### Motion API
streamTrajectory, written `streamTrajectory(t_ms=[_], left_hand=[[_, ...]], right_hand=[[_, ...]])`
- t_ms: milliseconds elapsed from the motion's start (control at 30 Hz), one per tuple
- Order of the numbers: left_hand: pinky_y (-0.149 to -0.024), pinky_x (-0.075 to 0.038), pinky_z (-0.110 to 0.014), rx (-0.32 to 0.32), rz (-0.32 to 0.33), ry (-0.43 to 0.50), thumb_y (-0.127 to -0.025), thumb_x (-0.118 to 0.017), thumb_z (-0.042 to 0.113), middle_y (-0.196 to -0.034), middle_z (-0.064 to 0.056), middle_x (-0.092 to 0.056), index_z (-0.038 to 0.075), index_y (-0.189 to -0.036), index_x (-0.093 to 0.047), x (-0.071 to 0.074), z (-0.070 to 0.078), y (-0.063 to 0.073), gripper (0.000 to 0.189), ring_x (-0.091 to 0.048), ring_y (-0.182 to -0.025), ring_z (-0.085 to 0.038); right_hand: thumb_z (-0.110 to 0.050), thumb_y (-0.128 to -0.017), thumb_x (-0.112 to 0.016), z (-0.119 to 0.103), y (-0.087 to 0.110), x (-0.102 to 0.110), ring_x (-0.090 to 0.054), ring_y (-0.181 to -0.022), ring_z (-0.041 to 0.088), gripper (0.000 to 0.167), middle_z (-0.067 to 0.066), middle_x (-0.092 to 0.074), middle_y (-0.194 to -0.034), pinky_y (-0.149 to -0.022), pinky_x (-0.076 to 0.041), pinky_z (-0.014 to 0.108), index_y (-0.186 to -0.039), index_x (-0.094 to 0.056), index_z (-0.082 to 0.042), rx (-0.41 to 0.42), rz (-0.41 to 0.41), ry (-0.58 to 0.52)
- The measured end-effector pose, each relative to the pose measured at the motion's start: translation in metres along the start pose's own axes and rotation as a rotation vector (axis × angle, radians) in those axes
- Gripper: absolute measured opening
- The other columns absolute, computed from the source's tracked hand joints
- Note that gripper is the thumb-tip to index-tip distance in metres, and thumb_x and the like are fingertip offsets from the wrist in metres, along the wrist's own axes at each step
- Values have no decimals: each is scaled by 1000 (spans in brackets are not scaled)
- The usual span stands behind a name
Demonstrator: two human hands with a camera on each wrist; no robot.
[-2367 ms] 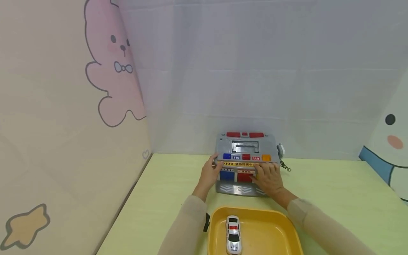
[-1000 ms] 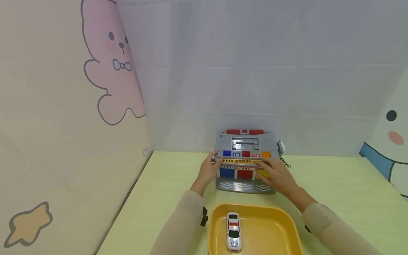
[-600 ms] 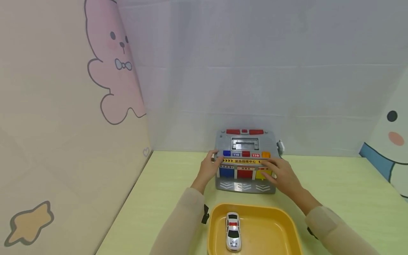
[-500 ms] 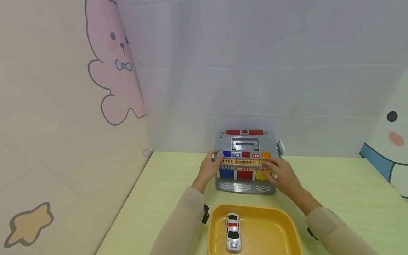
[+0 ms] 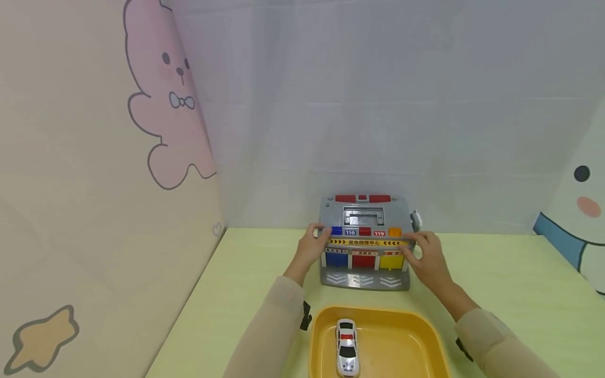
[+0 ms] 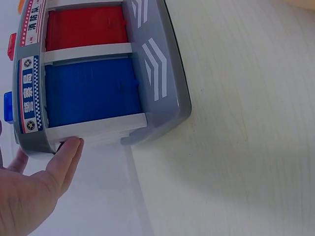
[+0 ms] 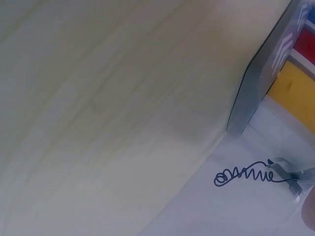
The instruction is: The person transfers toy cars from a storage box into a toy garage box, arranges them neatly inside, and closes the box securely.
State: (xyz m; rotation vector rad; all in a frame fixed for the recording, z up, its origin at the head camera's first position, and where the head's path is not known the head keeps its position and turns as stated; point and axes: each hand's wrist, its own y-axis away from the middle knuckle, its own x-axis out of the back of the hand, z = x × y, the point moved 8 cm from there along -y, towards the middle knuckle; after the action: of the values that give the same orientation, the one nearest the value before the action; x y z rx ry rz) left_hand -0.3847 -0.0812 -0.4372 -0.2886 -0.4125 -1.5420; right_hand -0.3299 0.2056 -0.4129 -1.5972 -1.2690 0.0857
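Observation:
A grey toy garage with blue, red and yellow doors stands against the back wall. My left hand holds its left front corner; in the left wrist view the fingers reach under the overhang beside the blue door. My right hand pinches the right end of the front ledge, thumb below and fingers above, near the yellow door. All three doors are down. Only a bit of the right hand shows in the right wrist view.
A yellow tray lies nearer me, with a white police toy car at its left side. On the garage's right side hangs a small handset with a coiled cord. The pale table ends at the back curtain.
My right hand has slid rightward along the garage's front ledge to its right end, uncovering the yellow door. The left hand has stayed at the left corner.

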Motion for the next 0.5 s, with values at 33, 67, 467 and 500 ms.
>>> streamTrajectory(t_ms=[33,67,467,500], left_hand=[[-90,-48,-53,5,-5,3,-98,-50,52,-124,-18,-59,20,-131,-51,0,1,0,46,-58,-109,-35],[-90,-47,-54,8,-6,6,-98,-50,51,-124,-18,-59,19,-130,-51,0,1,0,45,-58,-110,-36],[-92,-47,-54,51,11,4,-97,-52,50,-121,-15,-60,18,-126,-51,1,-1,-7,43,-56,-112,-35],[-91,-47,-54,55,11,5,-97,-52,50,-120,-15,-61,18,-126,-51,0,-2,-7,43,-56,-112,-35]], right_hand=[[4,-79,-76,3,0,0,-45,-90,33,35,21,-48,-98,-77,-37,44,-111,-63,7,-54,-8,-11],[3,-82,-75,6,0,-1,-44,-91,33,35,21,-47,-99,-77,-38,44,-114,-62,7,-98,-17,-21],[-3,-91,-67,14,-3,-8,-41,-90,26,39,24,-41,-108,-77,-41,38,-126,-56,9,-225,-74,-96],[-5,-92,-67,15,-3,-9,-40,-91,26,39,24,-40,-109,-77,-41,35,-126,-56,9,-237,-84,-103]])
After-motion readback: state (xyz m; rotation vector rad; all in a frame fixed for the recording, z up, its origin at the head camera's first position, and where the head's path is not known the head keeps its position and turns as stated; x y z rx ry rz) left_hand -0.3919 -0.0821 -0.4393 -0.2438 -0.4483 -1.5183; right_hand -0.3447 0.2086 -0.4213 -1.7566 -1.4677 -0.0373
